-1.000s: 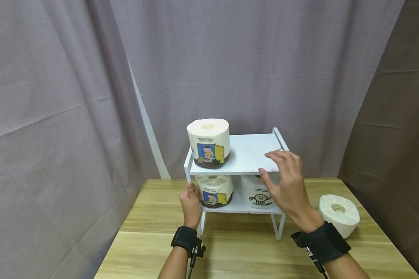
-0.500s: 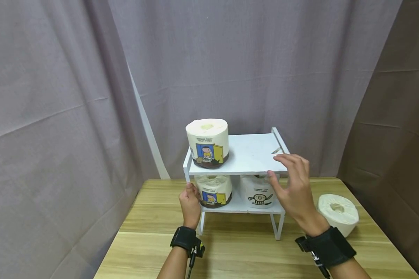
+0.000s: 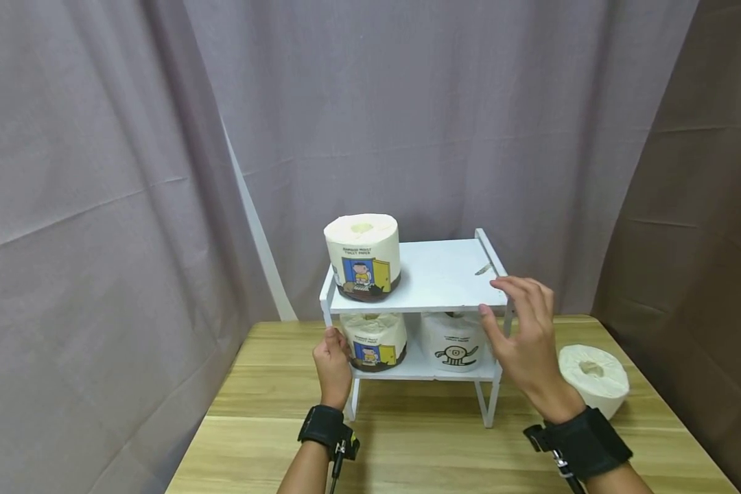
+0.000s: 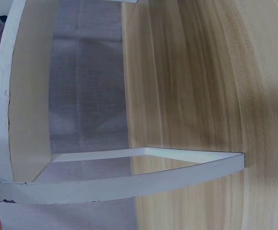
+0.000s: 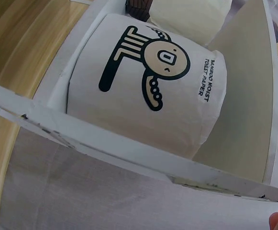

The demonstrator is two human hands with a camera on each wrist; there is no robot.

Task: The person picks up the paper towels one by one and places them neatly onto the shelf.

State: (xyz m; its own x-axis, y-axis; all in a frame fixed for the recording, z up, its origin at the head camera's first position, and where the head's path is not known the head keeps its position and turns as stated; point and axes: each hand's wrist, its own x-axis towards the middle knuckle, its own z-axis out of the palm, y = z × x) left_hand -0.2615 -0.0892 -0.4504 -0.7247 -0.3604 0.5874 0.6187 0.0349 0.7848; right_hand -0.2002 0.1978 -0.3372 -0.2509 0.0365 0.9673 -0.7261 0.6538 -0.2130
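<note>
A white two-tier shelf rack (image 3: 435,274) stands on the wooden table. My left hand (image 3: 333,363) grips its left front leg, thumb up. In the left wrist view only a bit of finger shows at the lower left edge. My right hand (image 3: 527,339) hovers at the rack's right front corner, thumb and fingers apart, holding nothing. One toilet paper roll (image 3: 364,257) with a cartoon print sits upright on the top left. Below it on the lower shelf is a matching roll (image 3: 373,343). Right of that stands a dog-print roll (image 5: 148,81).
Another toilet paper roll (image 3: 593,377) lies on the table (image 3: 432,453) to the right of the rack, partly behind my right wrist. Grey curtains (image 3: 432,123) hang behind the table and on both sides.
My right hand has drawn back to the right from over the top shelf, uncovering a mark near the right rail. The left hand keeps its hold. The head view has shifted slightly.
</note>
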